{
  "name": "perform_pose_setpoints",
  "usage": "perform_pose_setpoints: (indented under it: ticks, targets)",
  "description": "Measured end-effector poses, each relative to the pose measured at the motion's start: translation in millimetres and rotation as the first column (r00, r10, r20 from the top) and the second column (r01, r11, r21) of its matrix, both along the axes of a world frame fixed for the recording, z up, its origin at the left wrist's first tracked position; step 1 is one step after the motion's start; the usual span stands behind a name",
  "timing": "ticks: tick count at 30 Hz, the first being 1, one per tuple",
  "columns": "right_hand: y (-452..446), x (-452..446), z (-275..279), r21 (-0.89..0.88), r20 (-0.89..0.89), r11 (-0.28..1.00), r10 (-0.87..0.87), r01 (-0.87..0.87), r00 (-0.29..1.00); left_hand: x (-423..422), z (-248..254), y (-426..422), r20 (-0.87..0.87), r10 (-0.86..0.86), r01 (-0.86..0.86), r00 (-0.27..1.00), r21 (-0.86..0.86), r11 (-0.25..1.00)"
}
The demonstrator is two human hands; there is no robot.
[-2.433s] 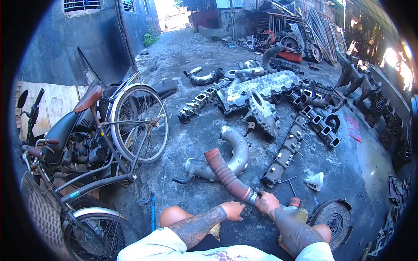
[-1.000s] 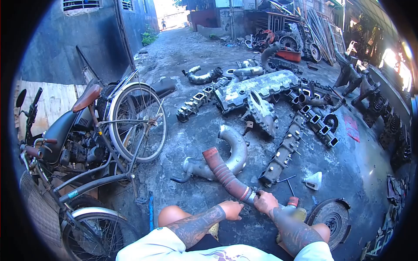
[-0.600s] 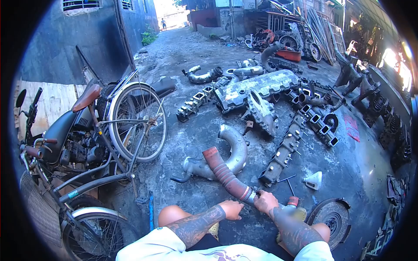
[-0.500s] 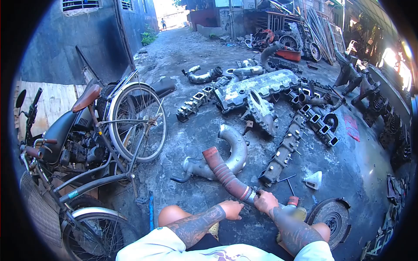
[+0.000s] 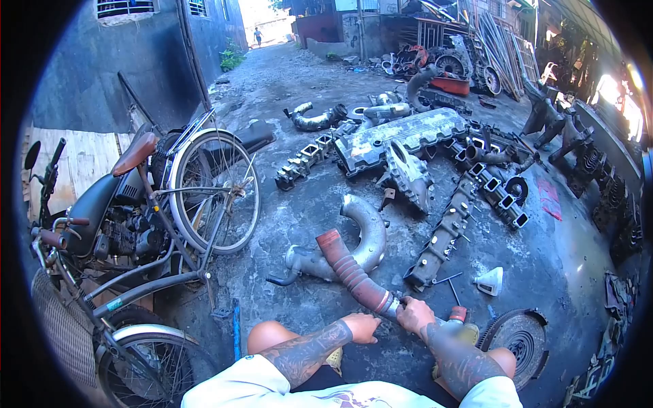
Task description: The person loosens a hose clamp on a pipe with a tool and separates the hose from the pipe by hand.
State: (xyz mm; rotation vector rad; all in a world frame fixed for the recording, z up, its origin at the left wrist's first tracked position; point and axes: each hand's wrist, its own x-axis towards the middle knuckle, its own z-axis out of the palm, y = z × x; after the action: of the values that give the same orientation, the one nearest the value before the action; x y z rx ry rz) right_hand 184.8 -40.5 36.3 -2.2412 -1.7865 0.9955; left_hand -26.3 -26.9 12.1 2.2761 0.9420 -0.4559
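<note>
A red ribbed hose (image 5: 347,268) lies at a slant in front of me, joined by a clamp to a metal pipe (image 5: 389,307). My right hand (image 5: 415,316) is closed over this pipe; a small dark piece shows at its knuckles. Beyond the hand, a short red hose end (image 5: 458,314) sticks out. My left hand (image 5: 362,328) hangs past my knee, just left of the pipe, fingers loosely bent and nothing seen in them. Behind the hose is a curved grey metal pipe (image 5: 371,234), partly covered by it.
Engine manifolds (image 5: 445,231) and a ribbed valve cover (image 5: 401,139) lie farther out. A T-handled tool (image 5: 451,285), a white funnel-like piece (image 5: 490,281) and a toothed flywheel (image 5: 517,343) are to the right. A bicycle (image 5: 214,190) and motorcycle (image 5: 92,214) stand left. A distant person (image 5: 258,36) is up the lane.
Both hands and the hose stay in the same place. Only the distant person in the lane has shifted slightly.
</note>
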Motion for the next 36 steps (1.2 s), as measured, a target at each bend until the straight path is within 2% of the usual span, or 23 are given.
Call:
perform_pose_setpoints:
  ticks: [36]
  targets:
    - [0,0,-2,-0.009,0.026,1.0,-0.008,0.009,1.0,0,1,-1,-0.004,0.005,-0.005,1.0,-0.014,1.0]
